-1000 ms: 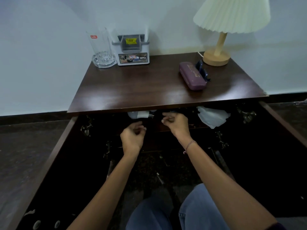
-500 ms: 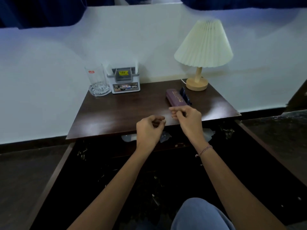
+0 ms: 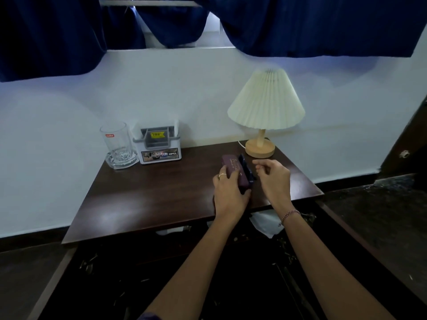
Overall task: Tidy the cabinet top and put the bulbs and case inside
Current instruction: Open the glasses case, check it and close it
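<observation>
Left hand [image 3: 227,195] hides case [image 3: 234,172] near end; cabinet interior [image 3: 208,269] too dark.

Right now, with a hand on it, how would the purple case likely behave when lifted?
The purple case looks like a rigid box with rounded edges, so it should probably stay stiff. The left hand spans its width, suggesting an easy one-handed lift. Its smooth skin might be slightly slippery; the flat shape seems unlikely to roll.
</observation>
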Available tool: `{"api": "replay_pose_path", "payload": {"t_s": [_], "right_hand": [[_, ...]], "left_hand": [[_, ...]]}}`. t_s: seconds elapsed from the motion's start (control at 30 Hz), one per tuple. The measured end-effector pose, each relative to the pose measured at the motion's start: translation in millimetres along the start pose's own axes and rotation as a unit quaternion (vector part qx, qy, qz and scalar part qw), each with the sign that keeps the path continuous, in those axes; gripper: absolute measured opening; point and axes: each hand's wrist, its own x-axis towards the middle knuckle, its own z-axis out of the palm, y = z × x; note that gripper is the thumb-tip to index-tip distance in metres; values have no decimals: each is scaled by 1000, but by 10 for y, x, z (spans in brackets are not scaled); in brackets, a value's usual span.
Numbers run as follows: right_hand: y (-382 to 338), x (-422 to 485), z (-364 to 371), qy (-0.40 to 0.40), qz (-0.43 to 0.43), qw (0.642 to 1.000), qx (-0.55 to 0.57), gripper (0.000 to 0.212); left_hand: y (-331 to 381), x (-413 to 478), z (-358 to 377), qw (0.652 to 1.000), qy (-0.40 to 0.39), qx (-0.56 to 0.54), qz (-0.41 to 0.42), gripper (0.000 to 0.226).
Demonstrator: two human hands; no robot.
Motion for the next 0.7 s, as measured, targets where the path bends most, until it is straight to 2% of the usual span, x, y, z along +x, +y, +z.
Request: {"api": "replay_pose_path", "payload": {"t_s": [0.13, 0.23, 0.37, 0.43, 0.5, 0.6, 0.7], "right_hand": [[16, 27, 20, 9, -4, 1000, 16, 22], [-15, 40, 34, -1, -15, 999, 39, 23], [-48, 81, 78, -37, -68, 996, 34, 26], [-79, 103, 121, -90, -112, 989, 17, 25], [-125, 115, 203, -183, -170, 968, -17, 29], [-206, 98, 402, -318, -252, 903, -142, 51], [-297, 59, 605, -383, -299, 846, -218, 63]], "left_hand": [[11, 39, 0, 999, 23, 29, -2, 63], [-18, 55, -70, 999, 32, 39, 10, 55], [-203, 85, -286, 999, 19, 22, 26, 46], [-358, 88, -450, 999, 5, 17, 32, 44], [-539, 89, -629, 999, -4, 15, 32, 42], [-783, 72, -861, 999, -24, 7, 36, 41], [-933, 41, -993, 998, -41, -16, 46, 40]]}}
